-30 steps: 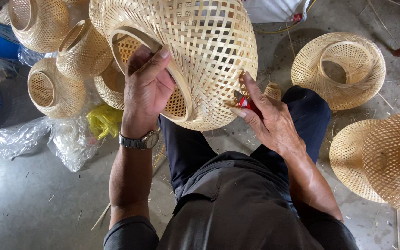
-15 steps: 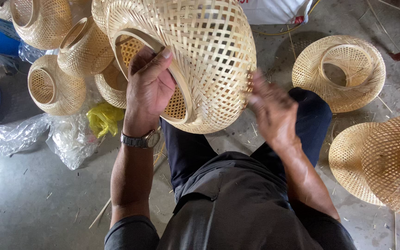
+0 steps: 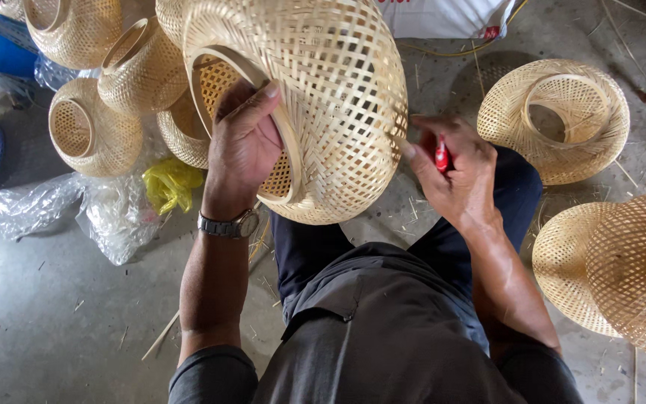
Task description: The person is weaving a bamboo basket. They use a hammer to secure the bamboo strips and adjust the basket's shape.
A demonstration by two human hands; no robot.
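A large woven bamboo shade [image 3: 323,97] is held up over my knees, its round opening facing me. My left hand [image 3: 242,146], with a watch on the wrist, grips the rim of that opening, fingers hooked inside. To the right of the shade, my right hand [image 3: 454,168] is closed around a small red-handled tool [image 3: 441,155], with the thumb touching the shade's outer weave. What kind of tool it is stays hidden in the fist.
Several finished bamboo shades [image 3: 95,127] are stacked at the upper left. Another shade [image 3: 555,116] lies at the upper right and two more [image 3: 614,269] at the right edge. Clear plastic bags [image 3: 106,213] and a yellow bag [image 3: 170,183] lie on the concrete floor.
My right hand has risen from the shade's lower edge to its right side, still holding the red tool. The shade has turned slightly in my left hand.
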